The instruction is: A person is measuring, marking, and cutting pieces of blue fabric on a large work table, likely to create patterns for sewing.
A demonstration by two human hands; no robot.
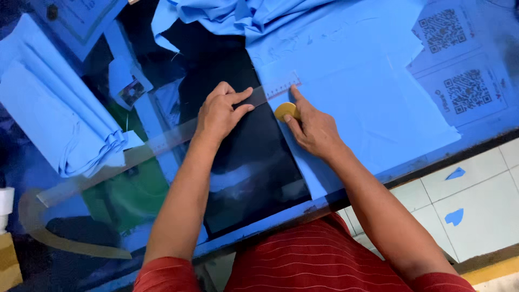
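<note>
A glass-topped desk (254,178) fills most of the frame, its dark surface reflecting light and showing green and blue shapes underneath. Its near edge runs diagonally from the lower left up to the right, and beyond it, in the lower right corner, lies a pale tiled floor (481,200) with a few blue fabric scraps (455,216). A flat sheet of blue fabric (367,103) covers the upper right of the desk, bunching into folds at the top centre. A stack of folded blue cloth (59,124) sits at the left. Two printed paper sheets (459,59) lie at the upper right. The open dark glass at centre gives the hands their working room.

A long clear ruler (162,141) lies slanted from the lower left to the centre, its far end resting on the fabric's edge. The left hand (219,113) presses flat on it, fingers spread and not clenched. The right hand (313,130) grips a round yellow chalk disc (285,111) between thumb and fingers, set against the ruler's edge on the fabric, just beside the left fingertips.
</note>
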